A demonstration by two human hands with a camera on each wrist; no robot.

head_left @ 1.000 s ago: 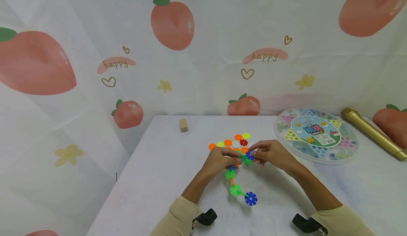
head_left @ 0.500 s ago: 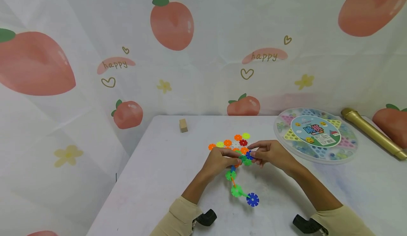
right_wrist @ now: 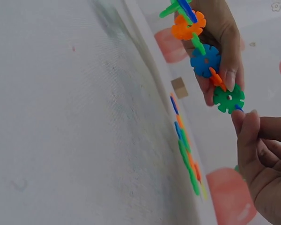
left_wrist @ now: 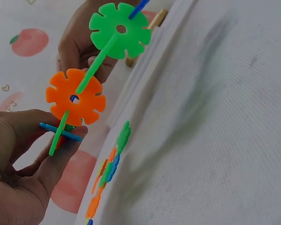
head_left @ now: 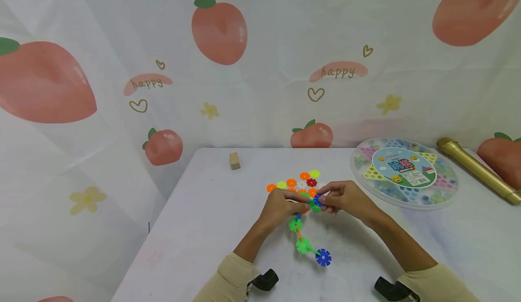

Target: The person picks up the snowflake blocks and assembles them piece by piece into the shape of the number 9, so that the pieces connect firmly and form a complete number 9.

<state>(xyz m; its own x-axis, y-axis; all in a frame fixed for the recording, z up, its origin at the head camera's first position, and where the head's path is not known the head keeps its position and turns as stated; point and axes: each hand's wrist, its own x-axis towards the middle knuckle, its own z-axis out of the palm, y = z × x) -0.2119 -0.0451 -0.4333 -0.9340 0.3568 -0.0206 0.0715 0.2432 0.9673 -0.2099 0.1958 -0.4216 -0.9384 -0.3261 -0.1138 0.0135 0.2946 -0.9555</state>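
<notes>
My left hand (head_left: 281, 207) pinches a dark green notched disc (right_wrist: 229, 98) at the upper end of a chain of interlocking plastic snowflake discs. My right hand (head_left: 348, 199) pinches a blue disc (head_left: 319, 200) whose edge meets that green disc; in the right wrist view the fingertips mostly cover it. From the left hand the chain hangs toward me, through an orange disc (left_wrist: 76, 97) and a bright green disc (head_left: 303, 245), down to a blue disc (head_left: 323, 257) at its loose end.
Loose snowflake discs, orange (head_left: 291, 182), yellow (head_left: 315, 174) and red (head_left: 311, 182), lie beyond the hands on the white table (head_left: 195, 229). A small wooden block (head_left: 234, 161) stands at the back. To the right are a round game box (head_left: 403, 198) and a gold microphone (head_left: 476, 168).
The chain's loose lower end has swung slightly right and toward me. Both hands keep nearly the same place and grip, the right shifting a few pixels.
</notes>
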